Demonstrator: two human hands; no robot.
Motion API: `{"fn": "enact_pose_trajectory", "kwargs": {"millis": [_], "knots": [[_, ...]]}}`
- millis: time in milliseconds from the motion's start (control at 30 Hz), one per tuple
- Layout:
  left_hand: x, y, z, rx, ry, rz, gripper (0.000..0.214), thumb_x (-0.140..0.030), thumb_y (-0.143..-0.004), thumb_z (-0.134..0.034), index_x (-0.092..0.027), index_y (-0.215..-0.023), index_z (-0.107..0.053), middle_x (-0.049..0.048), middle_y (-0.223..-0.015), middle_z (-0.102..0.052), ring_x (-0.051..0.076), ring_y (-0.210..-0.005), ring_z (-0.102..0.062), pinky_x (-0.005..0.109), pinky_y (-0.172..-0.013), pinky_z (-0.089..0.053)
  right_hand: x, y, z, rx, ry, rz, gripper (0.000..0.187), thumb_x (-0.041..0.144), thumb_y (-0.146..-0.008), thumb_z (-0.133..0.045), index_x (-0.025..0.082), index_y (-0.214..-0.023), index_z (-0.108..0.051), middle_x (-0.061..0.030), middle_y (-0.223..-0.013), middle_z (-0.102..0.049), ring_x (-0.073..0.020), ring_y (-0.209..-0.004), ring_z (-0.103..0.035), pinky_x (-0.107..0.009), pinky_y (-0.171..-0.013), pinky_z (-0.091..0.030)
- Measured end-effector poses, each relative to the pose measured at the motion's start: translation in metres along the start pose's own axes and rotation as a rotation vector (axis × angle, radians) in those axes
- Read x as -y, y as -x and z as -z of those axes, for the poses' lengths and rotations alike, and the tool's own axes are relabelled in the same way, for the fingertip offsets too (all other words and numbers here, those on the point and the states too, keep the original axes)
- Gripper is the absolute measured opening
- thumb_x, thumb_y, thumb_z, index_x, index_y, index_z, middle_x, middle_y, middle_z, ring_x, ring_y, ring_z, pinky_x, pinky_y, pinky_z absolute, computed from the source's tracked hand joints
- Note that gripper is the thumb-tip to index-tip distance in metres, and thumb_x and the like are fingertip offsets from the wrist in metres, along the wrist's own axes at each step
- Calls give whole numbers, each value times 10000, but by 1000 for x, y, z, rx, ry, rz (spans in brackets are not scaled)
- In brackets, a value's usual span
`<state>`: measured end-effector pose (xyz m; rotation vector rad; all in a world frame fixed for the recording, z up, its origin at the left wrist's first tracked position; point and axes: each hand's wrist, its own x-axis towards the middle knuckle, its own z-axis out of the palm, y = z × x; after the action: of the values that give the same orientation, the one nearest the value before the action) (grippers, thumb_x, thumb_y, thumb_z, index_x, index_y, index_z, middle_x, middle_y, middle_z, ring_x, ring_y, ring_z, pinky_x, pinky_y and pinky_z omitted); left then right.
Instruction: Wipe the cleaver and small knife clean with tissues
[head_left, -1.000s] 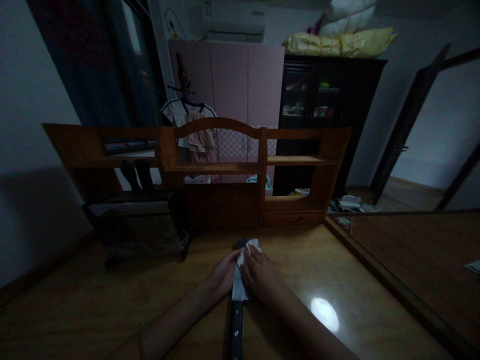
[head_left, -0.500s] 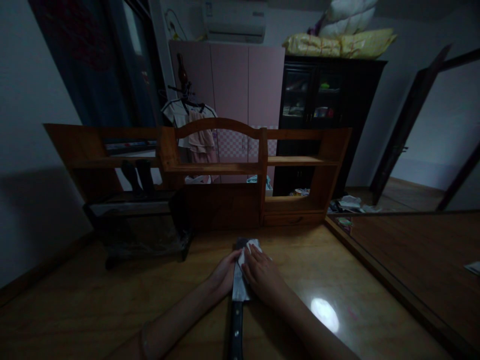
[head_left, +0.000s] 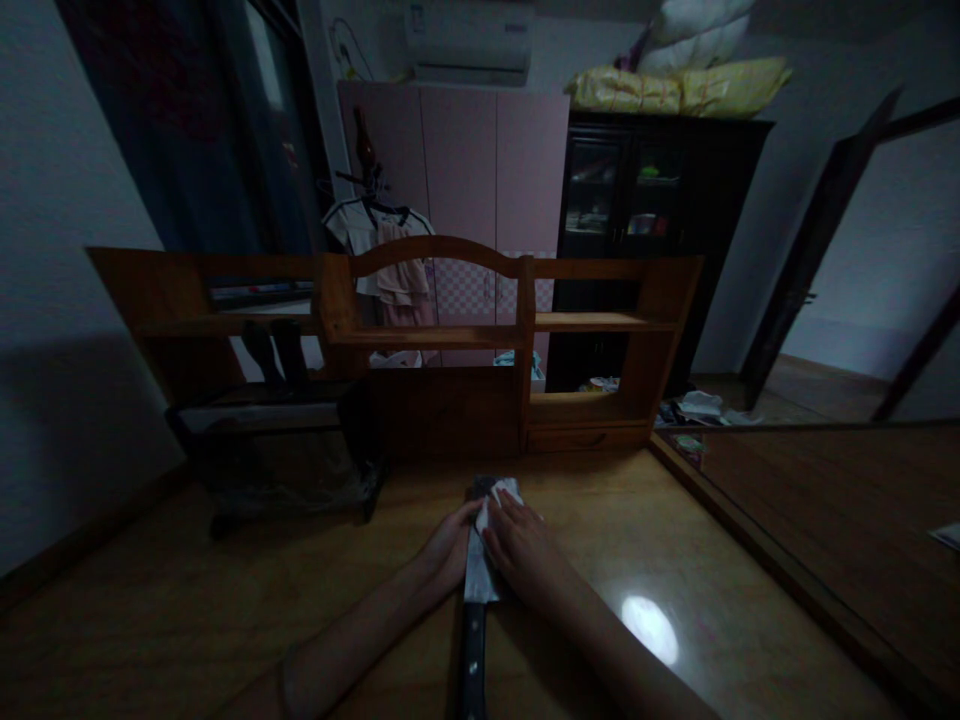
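Note:
A cleaver (head_left: 475, 574) lies flat on the wooden desk (head_left: 225, 610), its black handle (head_left: 472, 660) pointing toward me. My left hand (head_left: 448, 548) rests at the blade's left edge, fingers curled against it. My right hand (head_left: 523, 552) lies on the blade's right side, fingers flat and pressing a white cloth (head_left: 498, 495) onto the metal. The far end of the blade is hidden under the cloth and fingers.
A wooden shelf unit (head_left: 480, 340) stands at the desk's back edge. A dark rack (head_left: 270, 440) sits to the left. A second desk surface (head_left: 840, 510) joins on the right. A pink wardrobe (head_left: 480, 170) and a dark cabinet (head_left: 645, 190) stand behind.

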<state>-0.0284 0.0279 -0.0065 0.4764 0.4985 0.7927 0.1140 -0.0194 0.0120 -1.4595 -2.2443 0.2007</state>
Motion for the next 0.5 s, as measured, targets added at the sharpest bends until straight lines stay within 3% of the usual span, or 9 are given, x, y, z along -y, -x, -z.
{"fn": "enact_pose_trajectory", "kwargs": {"millis": [500], "knots": [[0, -4, 7, -1, 5, 18, 312, -241, -903, -501, -44, -1104, -635, 121, -862, -746, 221, -833, -716, 318, -852, -520, 1, 1, 2, -1, 12, 11, 491, 350, -984, -360, 143, -1422, -438, -146, -1505, -394, -272, -1413, -318, -475, -1140, -299]]}}
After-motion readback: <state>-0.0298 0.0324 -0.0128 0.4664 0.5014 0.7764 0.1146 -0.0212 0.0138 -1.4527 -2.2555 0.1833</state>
